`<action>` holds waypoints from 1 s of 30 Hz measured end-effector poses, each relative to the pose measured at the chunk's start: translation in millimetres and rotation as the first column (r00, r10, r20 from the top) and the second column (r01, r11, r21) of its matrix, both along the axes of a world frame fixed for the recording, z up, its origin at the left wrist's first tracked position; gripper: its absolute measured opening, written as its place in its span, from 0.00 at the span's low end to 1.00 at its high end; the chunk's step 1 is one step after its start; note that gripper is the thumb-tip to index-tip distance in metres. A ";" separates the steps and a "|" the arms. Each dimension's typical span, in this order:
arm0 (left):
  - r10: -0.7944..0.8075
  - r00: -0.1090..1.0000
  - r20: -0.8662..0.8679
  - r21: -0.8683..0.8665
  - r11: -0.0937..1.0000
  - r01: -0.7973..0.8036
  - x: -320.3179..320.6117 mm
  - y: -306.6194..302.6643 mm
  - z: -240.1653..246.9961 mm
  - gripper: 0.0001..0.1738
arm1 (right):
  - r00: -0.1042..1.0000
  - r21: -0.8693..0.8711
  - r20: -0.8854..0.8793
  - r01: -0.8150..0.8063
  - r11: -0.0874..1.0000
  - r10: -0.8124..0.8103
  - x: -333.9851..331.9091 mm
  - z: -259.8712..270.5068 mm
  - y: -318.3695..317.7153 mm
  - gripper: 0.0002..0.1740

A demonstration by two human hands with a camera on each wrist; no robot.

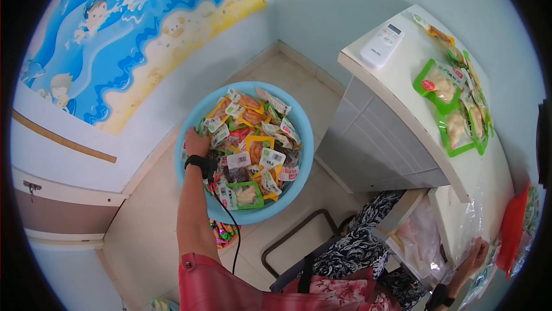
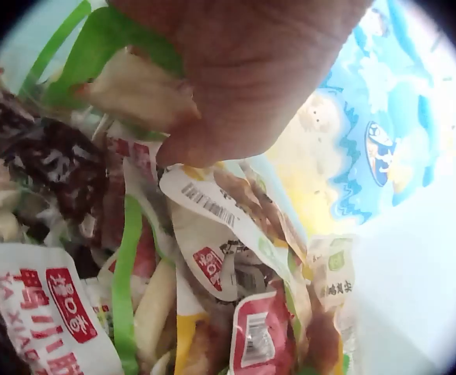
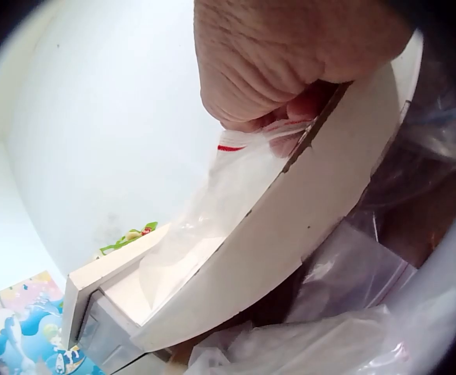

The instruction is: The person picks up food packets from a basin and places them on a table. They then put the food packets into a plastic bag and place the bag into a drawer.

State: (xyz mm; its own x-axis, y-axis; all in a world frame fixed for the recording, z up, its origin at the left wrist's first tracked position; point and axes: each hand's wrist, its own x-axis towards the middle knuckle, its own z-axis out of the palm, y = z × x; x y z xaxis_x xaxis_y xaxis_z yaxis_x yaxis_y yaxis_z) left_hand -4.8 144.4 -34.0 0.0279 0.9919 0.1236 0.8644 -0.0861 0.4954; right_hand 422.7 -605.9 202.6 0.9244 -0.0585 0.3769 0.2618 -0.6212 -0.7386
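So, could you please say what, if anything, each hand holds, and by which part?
The right hand holds a clear zip bag by its red-striped edge. The left hand is at a green-edged food packet; a grip cannot be confirmed.

A white remote point(image 1: 382, 46) lies on a pale counter point(image 1: 395, 84) across from a beach mural point(image 1: 144, 29) of waves, dolphins and cartoon figures. A red container point(image 1: 513, 227) sits by the counter's edge. Below, a dark tubular frame point(image 1: 322, 212) stands on the tiled floor point(image 1: 144, 219); a metal latch point(image 1: 32, 185) shows at far left.
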 end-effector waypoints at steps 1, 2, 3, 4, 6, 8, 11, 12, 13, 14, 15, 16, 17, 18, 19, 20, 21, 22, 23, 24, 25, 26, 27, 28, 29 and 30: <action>-0.003 1.000 0.013 -0.014 1.000 0.004 -3.0 5.0 -2.2 0.21 | 1.000 -0.007 -0.006 0.006 1.000 -0.006 -2.3 3.5 4.9 0.14; -0.007 1.000 0.027 -0.028 1.000 0.007 -6.2 11.0 -3.6 0.21 | 1.000 -0.014 -0.011 0.011 1.000 -0.011 -3.8 5.4 7.7 0.14; -0.074 0.995 -0.065 -0.110 0.992 0.067 -10.9 22.2 -5.6 0.21 | 1.000 -0.010 0.008 0.000 1.000 0.000 -1.8 3.2 5.4 0.15; -0.149 0.977 -0.151 -0.195 0.974 0.118 -15.2 35.1 -4.8 0.22 | 1.000 -0.006 0.027 -0.011 1.000 0.011 2.1 -1.2 0.7 0.15; -0.194 0.948 -0.253 -0.300 0.947 0.114 -16.5 40.0 -1.0 0.21 | 0.999 -0.016 0.049 -0.021 1.000 0.021 6.4 -4.9 -8.0 0.15; -0.121 0.946 -0.300 -0.322 0.947 0.020 -5.3 26.1 18.6 0.20 | 0.998 -0.037 0.059 -0.021 0.999 0.023 9.6 -6.7 -10.9 0.15; 0.022 0.957 -0.290 -0.196 0.977 -0.082 -5.8 3.0 16.6 0.17 | 0.997 -0.053 0.064 0.054 0.997 -0.050 -0.2 1.1 6.4 0.16; 0.045 0.950 -0.309 -0.112 0.990 -0.083 -5.2 -8.0 16.5 0.16 | 0.997 -0.050 0.061 0.046 0.998 -0.043 -2.0 2.0 9.2 0.16; 0.069 0.943 -0.326 -0.030 0.996 -0.083 -2.1 -22.4 15.6 0.15 | 0.998 -0.049 0.058 0.038 0.998 -0.035 -3.2 3.5 10.9 0.16; 0.096 0.935 -0.342 0.052 0.995 -0.083 -0.2 -36.6 15.2 0.14 | 0.998 -0.050 0.056 0.028 0.998 -0.025 -3.0 4.6 11.9 0.16; 0.075 0.916 -0.394 0.112 0.993 -0.033 0.3 -47.5 16.6 0.12 | 0.998 -0.073 0.055 0.031 0.997 -0.027 0.5 3.4 8.2 0.16; 0.058 0.918 -0.391 0.118 0.993 -0.012 4.8 -60.0 25.6 0.11 | 0.998 -0.094 0.055 0.034 0.995 -0.029 4.9 0.8 0.9 0.16; 0.042 0.920 -0.389 0.125 0.992 0.008 8.9 -71.8 35.4 0.11 | 0.998 -0.115 0.054 0.037 0.993 -0.031 8.2 -2.3 -4.5 0.16; 0.026 0.921 -0.390 0.131 0.991 0.027 8.0 -82.2 42.0 0.10 | 0.998 -0.101 0.059 0.033 0.994 -0.027 8.8 -3.7 -3.9 0.16; -0.007 0.919 -0.394 0.184 0.979 0.087 2.5 -88.2 37.3 0.08 | 0.998 -0.085 0.065 0.030 0.996 -0.025 9.8 -5.0 -2.4 0.16; -0.024 0.924 -0.381 0.200 0.974 0.107 -3.5 -94.7 37.9 0.07 | 0.997 -0.068 0.073 0.032 0.997 -0.027 10.0 -5.8 -2.5 0.16; -0.046 0.930 -0.365 0.218 0.967 0.133 -6.2 -101.4 39.0 0.07 | 0.997 -0.080 0.071 0.016 0.997 -0.011 11.6 -6.2 -6.6 0.16; -0.069 0.934 -0.351 0.236 0.958 0.160 -8.9 -107.8 40.6 0.06 | 0.998 -0.090 0.068 0.002 0.996 0.004 14.7 -7.9 -12.6 0.16; -0.086 0.929 -0.360 0.249 0.951 0.184 -12.8 -115.4 42.1 0.06 | 0.998 -0.100 0.061 -0.014 0.995 0.021 16.9 -10.3 -16.7 0.16; -0.127 0.919 -0.372 0.225 0.949 0.222 -14.7 -122.9 46.8 0.06 | 0.997 -0.091 0.069 -0.025 0.996 0.032 17.9 -12.4 -17.8 0.16; -0.168 0.908 -0.383 0.201 0.945 0.259 -15.8 -130.5 51.8 0.06 | 0.996 -0.082 0.078 -0.037 0.996 0.043 18.8 -14.2 -18.1 0.16; -0.208 0.895 -0.395 0.174 0.939 0.295 -17.9 -138.4 56.9 0.06 | 0.995 -0.074 0.085 -0.049 0.996 0.055 19.2 -15.4 -17.3 0.16; -0.284 0.882 -0.376 0.186 0.909 0.372 -20.3 -145.7 61.4 0.05 | 0.995 -0.068 0.077 -0.058 0.996 0.063 18.9 -15.3 -15.8 0.16; -0.317 0.880 -0.353 0.176 0.902 0.395 -19.7 -155.0 70.2 0.04 | 0.995 -0.065 0.070 -0.064 0.996 0.069 17.6 -13.3 -15.5 0.16; -0.352 0.877 -0.328 0.166 0.892 0.420 -18.4 -164.2 79.6 0.04 | 0.995 -0.063 0.065 -0.068 0.996 0.072 16.2 -11.4 -15.3 0.16; -0.386 0.871 -0.303 0.156 0.882 0.446 -18.0 -173.4 89.3 0.04 | 0.995 -0.065 0.074 -0.064 0.996 0.069 14.6 -10.6 -14.4 0.16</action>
State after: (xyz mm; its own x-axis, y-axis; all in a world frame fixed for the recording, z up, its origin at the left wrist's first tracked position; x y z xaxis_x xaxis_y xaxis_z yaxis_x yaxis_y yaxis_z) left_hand -22.8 -29.0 55.3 0.4919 0.8302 0.2624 0.8172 -0.5442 0.1899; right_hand 437.3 -620.4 192.0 0.8941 0.0279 0.4471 0.3580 -0.6444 -0.6757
